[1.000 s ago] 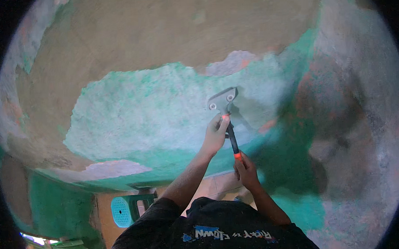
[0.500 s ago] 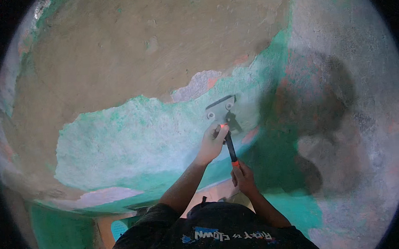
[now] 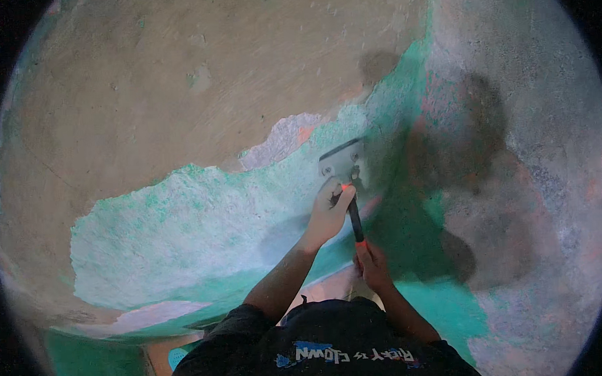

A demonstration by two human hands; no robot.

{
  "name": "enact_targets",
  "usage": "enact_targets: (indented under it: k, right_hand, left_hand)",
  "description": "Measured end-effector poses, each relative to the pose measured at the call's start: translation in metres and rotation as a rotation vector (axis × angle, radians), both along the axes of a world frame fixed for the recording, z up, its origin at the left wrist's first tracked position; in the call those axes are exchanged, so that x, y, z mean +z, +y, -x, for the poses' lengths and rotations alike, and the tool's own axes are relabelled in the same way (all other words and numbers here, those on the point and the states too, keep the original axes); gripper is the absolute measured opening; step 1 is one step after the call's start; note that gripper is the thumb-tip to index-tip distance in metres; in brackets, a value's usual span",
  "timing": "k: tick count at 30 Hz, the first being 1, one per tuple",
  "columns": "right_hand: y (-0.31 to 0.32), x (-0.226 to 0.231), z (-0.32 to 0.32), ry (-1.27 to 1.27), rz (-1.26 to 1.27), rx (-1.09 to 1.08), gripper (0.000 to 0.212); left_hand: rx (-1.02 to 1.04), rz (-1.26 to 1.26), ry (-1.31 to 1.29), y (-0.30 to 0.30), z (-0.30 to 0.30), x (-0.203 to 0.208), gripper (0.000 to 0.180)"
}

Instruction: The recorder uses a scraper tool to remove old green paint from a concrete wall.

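A wide-bladed scraper (image 3: 356, 220) with a black handle and orange-red bands stands in front of a wall, its broad metal head pointing away from me. My left hand (image 3: 330, 212) is wrapped round the upper handle, just below the head. Lower down, my right hand (image 3: 373, 265) closes round the handle's end. The blade edge lies over a patch of pale green paint (image 3: 162, 241) with a ragged upper border. Whether the edge presses on the wall I cannot tell.
Bare grey-brown plaster (image 3: 129, 108) spreads above the green patch. To the right, a mottled grey and pink wall surface (image 3: 546, 103) carries dark shadows. A turquoise perforated object (image 3: 178, 358) shows at the lower left, partly hidden by my sleeve.
The scraper's head has shifted slightly right and up, and both hands have moved a little to the right with it. Their grip is the same. The view has shifted slightly.
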State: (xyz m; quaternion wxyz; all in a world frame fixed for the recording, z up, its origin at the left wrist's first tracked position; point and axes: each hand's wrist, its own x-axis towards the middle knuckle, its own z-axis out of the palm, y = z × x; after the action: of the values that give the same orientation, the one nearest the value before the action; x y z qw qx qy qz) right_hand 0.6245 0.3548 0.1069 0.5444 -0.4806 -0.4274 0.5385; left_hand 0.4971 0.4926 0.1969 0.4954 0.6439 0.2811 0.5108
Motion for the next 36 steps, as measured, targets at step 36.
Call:
enact_targets:
  k: [36]
  right_hand:
    - [0.040,0.066,-0.129,-0.582,-0.421,-0.425,0.049]
  left_hand:
    - [0.147,-0.043,-0.064,0.038,-0.140,0.092,0.024]
